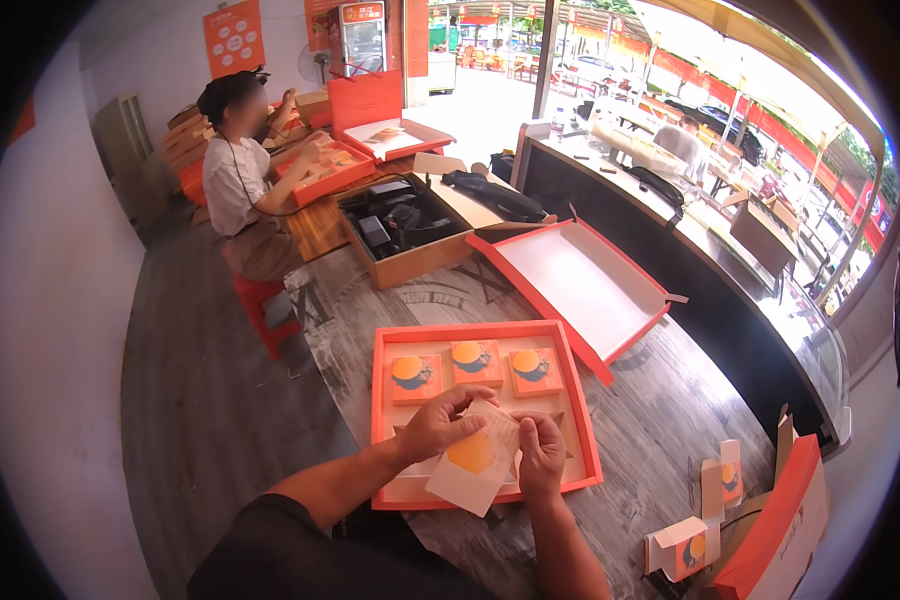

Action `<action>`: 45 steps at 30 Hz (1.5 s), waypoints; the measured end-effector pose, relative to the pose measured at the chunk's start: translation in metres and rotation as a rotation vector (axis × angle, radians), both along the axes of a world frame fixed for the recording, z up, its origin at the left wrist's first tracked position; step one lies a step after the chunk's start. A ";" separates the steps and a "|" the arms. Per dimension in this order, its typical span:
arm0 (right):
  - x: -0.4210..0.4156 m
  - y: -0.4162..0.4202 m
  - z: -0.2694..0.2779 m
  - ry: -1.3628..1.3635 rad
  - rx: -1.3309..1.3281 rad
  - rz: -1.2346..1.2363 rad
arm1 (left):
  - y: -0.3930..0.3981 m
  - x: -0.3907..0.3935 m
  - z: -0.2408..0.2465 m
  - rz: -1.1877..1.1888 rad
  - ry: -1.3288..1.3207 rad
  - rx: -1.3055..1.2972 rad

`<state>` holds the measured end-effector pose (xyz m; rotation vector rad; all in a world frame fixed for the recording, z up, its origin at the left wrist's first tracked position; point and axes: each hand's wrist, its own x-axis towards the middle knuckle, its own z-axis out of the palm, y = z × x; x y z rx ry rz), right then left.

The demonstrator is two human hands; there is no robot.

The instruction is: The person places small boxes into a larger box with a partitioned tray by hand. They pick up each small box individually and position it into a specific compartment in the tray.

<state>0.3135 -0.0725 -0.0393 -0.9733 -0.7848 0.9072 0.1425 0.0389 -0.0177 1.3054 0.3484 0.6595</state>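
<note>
Between my two hands is a pale printed paper carton (471, 480) with a yellow circle on it; it looks flat and tilted. My left hand (442, 426) grips its upper left side, thumb on the face. At its upper right edge, the fingers of my right hand (541, 450) pinch it. Beneath it lies a shallow orange-red gift box (487, 330) with a pale insert. Three small square boxes, a left one (416, 379), a middle one (476, 364) and a right one (534, 372), sit in its far row. My hands partly hide the near row.
The gift box's lid (581, 274) lies inside up behind it. A cardboard box (420, 271) holds black devices. At right are small open cartons (682, 551) and a red paper bag (776, 525). A co-worker (236, 172) sits across left, hands at another orange box (330, 184).
</note>
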 end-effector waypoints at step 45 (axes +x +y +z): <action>0.014 -0.002 -0.009 0.405 -0.166 0.215 | 0.005 -0.005 0.003 0.045 -0.060 0.627</action>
